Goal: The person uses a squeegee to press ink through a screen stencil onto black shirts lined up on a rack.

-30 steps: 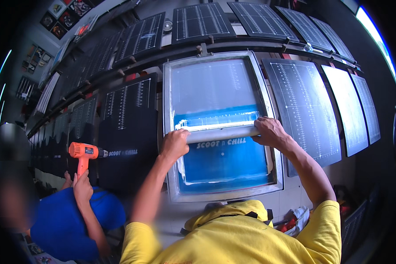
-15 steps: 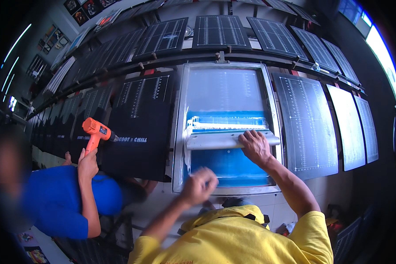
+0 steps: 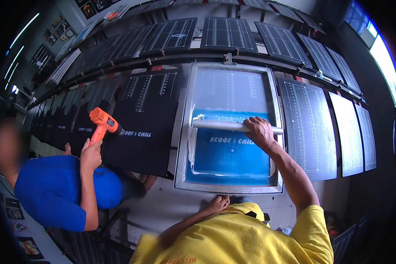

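Note:
My right hand (image 3: 260, 132) grips the right part of a long silver squeegee (image 3: 220, 125), fingers wrapped over its top. The squeegee lies across a metal-framed printing screen (image 3: 183, 145), with white ink along its far side. Nearer me, the blue stencil area (image 3: 224, 160) of the screen carries pale lettering. My left hand (image 3: 218, 203) is off the screen, close to my body below the near frame edge. Its fingers are curled closed, and nothing shows in them.
To the left, a person in a blue shirt (image 3: 53, 189) points an orange heat gun (image 3: 104, 123) at a printed black cloth (image 3: 141, 145) on a board. Ruled dark boards (image 3: 310, 132) stand right of the screen. Behind runs a dark rail (image 3: 171, 58) with more boards beyond.
The squeegee has moved away from me and tilted, uncovering lettering on the stencil. My left hand has dropped from over the screen's near edge toward my body. The heat gun has shifted slightly right.

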Motion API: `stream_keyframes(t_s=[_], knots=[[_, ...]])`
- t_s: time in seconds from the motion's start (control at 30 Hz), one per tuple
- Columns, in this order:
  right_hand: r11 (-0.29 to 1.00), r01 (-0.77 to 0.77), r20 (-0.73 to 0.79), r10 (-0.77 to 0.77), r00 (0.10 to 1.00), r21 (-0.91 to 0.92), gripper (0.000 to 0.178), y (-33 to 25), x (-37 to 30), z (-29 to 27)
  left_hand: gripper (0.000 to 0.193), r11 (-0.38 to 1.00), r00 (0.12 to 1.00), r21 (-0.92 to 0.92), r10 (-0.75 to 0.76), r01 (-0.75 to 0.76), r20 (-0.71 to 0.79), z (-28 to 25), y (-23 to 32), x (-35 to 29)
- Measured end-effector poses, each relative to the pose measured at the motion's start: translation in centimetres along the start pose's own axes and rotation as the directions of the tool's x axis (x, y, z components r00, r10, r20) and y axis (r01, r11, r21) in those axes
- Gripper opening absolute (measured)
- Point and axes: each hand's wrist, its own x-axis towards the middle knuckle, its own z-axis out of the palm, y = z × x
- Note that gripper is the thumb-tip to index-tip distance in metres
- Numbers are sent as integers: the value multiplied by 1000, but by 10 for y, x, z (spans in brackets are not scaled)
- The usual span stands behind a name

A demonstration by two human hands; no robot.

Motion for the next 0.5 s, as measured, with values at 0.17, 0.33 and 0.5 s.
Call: stream_keyframes(t_s=[0.17,0.33,0.5], knots=[[1000,-18,24,18,1000,-12,28,2,17,3,59,998,999,65,-27,26,19,-5,-12,2],[1000,-23,52,23,998,-4,27,5,32,8,59,997,998,67,32,-36,59,-10,-18,5],[1000,15,51,-15,999,4,22,9,37,14,57,995,998,92,41,-44,38,-8,-12,2]])
